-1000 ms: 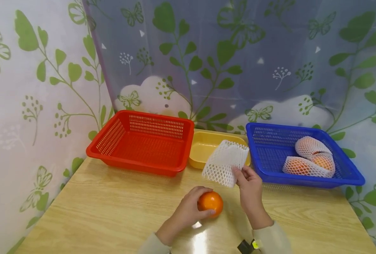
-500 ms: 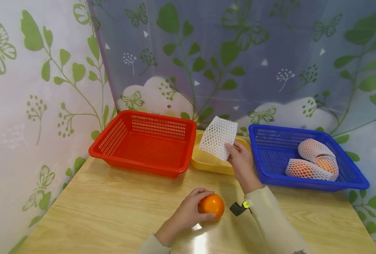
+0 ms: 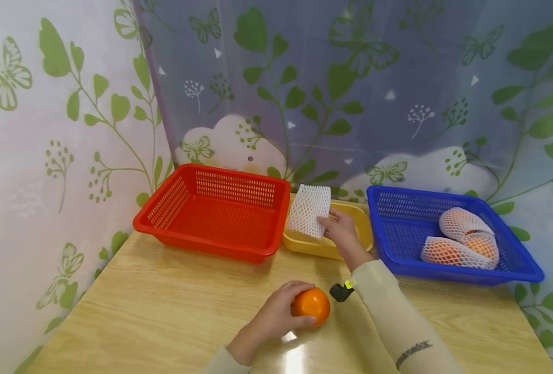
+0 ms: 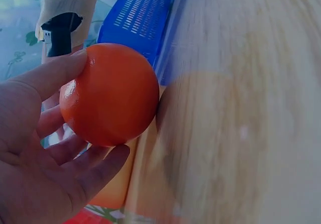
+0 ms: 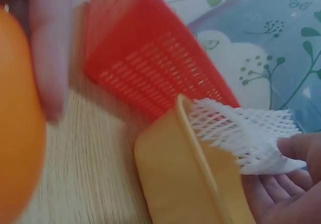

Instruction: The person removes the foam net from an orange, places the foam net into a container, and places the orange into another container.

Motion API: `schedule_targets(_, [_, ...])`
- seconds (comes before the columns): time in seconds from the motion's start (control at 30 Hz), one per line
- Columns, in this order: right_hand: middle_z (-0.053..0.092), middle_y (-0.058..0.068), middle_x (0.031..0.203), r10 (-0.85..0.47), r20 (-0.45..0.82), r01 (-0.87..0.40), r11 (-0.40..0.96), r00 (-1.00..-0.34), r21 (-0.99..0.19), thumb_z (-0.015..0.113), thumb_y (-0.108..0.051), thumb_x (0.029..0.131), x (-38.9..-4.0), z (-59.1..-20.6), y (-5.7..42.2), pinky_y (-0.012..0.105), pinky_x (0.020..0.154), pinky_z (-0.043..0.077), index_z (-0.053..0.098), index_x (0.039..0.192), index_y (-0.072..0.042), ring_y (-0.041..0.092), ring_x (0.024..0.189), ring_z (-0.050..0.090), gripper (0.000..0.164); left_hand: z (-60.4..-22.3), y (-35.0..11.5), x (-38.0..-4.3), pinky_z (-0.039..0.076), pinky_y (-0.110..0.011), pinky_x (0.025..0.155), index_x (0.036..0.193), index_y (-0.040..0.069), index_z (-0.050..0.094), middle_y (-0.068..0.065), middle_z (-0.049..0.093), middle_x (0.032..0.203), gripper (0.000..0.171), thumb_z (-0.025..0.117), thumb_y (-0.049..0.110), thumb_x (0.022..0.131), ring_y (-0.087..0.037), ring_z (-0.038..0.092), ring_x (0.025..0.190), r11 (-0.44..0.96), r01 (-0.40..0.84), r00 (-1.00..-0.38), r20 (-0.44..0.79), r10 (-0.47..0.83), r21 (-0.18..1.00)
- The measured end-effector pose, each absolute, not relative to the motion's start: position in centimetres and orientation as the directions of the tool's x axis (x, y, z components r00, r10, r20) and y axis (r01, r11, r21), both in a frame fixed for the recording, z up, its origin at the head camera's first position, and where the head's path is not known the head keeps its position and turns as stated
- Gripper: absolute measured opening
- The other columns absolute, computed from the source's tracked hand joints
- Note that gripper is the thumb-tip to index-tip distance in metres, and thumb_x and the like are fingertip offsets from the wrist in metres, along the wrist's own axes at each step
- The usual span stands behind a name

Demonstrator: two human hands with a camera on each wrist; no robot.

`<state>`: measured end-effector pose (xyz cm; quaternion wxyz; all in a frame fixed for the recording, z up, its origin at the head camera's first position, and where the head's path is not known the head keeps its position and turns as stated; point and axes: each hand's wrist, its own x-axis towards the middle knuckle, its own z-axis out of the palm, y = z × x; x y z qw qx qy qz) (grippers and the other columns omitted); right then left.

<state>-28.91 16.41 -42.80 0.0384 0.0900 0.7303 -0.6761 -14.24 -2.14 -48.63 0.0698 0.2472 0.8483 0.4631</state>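
Observation:
My left hand (image 3: 276, 314) curls its fingers and thumb round a glossy orange (image 3: 312, 306) low on the wooden table. In the left wrist view the thumb lies on one side of the orange (image 4: 113, 96) and the fingers on the other. My right hand (image 3: 341, 228) pinches a white foam net sleeve (image 3: 310, 210) by its lower right edge. That flat sleeve hangs over the left part of a yellow tray (image 3: 362, 231). In the right wrist view the thumb presses the net sleeve (image 5: 246, 133) against the fingers, close over the tray's rim.
A red basket (image 3: 220, 221) stands left of the yellow tray. To its right is a blue basket (image 3: 398, 221), with several net-wrapped orange fruits (image 3: 465, 239) at its right side. A black wrist camera (image 3: 340, 292) hangs under the right sleeve. Patterned curtains rise behind the table (image 3: 164, 301).
My right hand has carried the net sleeve forward and left, from in front of the yellow tray to above it. The left hand stays put with the orange.

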Motion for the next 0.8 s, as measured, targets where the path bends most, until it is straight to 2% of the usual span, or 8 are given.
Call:
schedule_targets(0.17, [0.052, 0.027, 0.135, 0.008, -0.23, 0.228, 0.156, -0.973, -0.961, 0.058, -0.005, 0.096, -29.6, -43.7, 16.5, 0.042, 0.096, 0.049, 0.033, 0.148, 0.0, 0.034, 0.116, 0.058, 0.058, -48.4, -2.3, -14.1, 0.044, -0.041, 0.101, 0.133, 0.017, 0.057, 0.0, 0.055, 0.133, 0.058, 0.08, 0.028, 0.081, -0.02, 0.054, 0.117, 0.439, 0.35, -0.868, 0.11, 0.484, 0.827])
schedule_targets(0.4, [0.05, 0.029, 0.136, -0.044, -0.264, 0.245, 0.251, -0.964, -0.937, 0.055, 0.0, 0.096, -30.2, -44.3, 16.8, 0.04, 0.093, 0.051, 0.024, 0.152, -0.004, 0.036, 0.116, 0.057, 0.064, -48.1, -2.4, -14.0, 0.044, -0.043, 0.102, 0.134, 0.021, 0.056, 0.002, 0.053, 0.135, 0.058, 0.079, 0.03, 0.082, -0.02, 0.052, 0.119, 0.44, 0.296, -0.874, 0.054, 0.483, 0.848])
schedule_targets(0.57, [0.047, 0.029, 0.138, -0.075, -0.232, 0.183, 0.41, -0.97, -0.894, 0.058, -0.007, 0.095, -30.2, -44.4, 16.6, 0.043, 0.094, 0.05, 0.017, 0.154, -0.006, 0.037, 0.12, 0.053, 0.072, -48.2, -2.3, -14.1, 0.043, -0.043, 0.102, 0.135, 0.021, 0.056, 0.002, 0.053, 0.135, 0.059, 0.079, 0.03, 0.082, -0.02, 0.052, 0.119, 0.445, 0.306, -0.875, 0.065, 0.48, 0.842])
schedule_targets(0.67, [0.038, 0.028, 0.145, -0.099, -0.212, 0.128, 0.532, -0.972, -0.837, 0.06, -0.015, 0.095, -29.9, -44.4, 16.5, 0.049, 0.1, 0.045, 0.016, 0.153, -0.006, 0.04, 0.13, 0.043, 0.074, -48.3, -2.2, -14.1, 0.043, -0.043, 0.102, 0.135, 0.021, 0.055, 0.003, 0.053, 0.135, 0.059, 0.079, 0.03, 0.082, -0.019, 0.052, 0.119, 0.453, 0.312, -0.875, 0.067, 0.479, 0.835])
schedule_targets(0.8, [0.029, 0.025, 0.152, -0.109, -0.178, 0.076, 0.609, -0.978, -0.789, 0.059, -0.022, 0.095, -29.6, -44.4, 16.1, 0.054, 0.107, 0.035, 0.022, 0.152, -0.006, 0.042, 0.138, 0.032, 0.07, -48.3, -2.2, -14.1, 0.043, -0.042, 0.102, 0.135, 0.021, 0.055, 0.002, 0.053, 0.136, 0.059, 0.08, 0.03, 0.081, -0.019, 0.052, 0.119, 0.46, 0.318, -0.876, 0.072, 0.477, 0.829])
